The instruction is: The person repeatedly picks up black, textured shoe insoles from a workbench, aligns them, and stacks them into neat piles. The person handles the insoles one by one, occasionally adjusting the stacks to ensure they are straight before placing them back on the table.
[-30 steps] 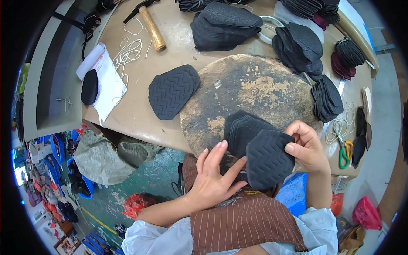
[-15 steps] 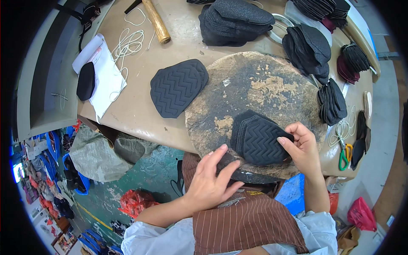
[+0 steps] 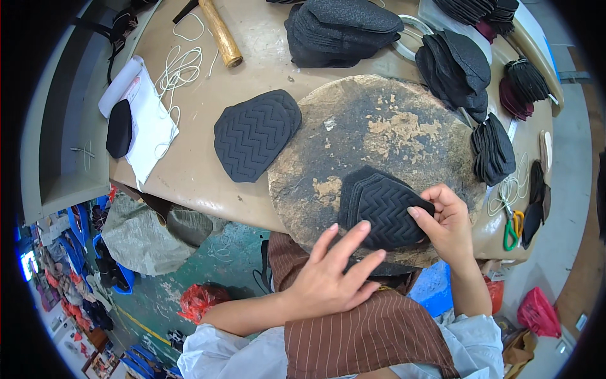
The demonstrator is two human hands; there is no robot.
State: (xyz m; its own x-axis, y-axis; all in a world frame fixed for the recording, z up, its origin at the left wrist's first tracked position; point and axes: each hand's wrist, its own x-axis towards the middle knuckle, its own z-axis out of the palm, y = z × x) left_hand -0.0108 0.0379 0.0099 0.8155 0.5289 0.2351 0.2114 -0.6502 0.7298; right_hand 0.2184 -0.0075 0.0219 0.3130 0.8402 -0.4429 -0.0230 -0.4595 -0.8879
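A stack of black quilted fabric pieces (image 3: 385, 211) with a zigzag stitch lies at the near side of a round wooden block (image 3: 404, 151). My right hand (image 3: 442, 218) pinches the right edge of the stack between thumb and fingers. Fingers spread, my left hand (image 3: 334, 271) hovers at the stack's near left edge; whether a fingertip touches it I cannot tell. To the left, another pile of the same quilted pieces (image 3: 255, 136) rests on the table (image 3: 196, 151), its edge close to the block.
Black fabric stacks (image 3: 344, 31) stand at the back. A wooden-handled hammer (image 3: 221, 35), white cord (image 3: 180, 72) and white paper (image 3: 148, 126) lie at the left. Scissors (image 3: 512, 230) with green and orange handles lie at the right edge. A red bag (image 3: 202, 301) sits on the floor.
My left hand has moved right and toward the stack, fingers still spread. My right hand keeps its pinch. The whole view has shifted slightly.
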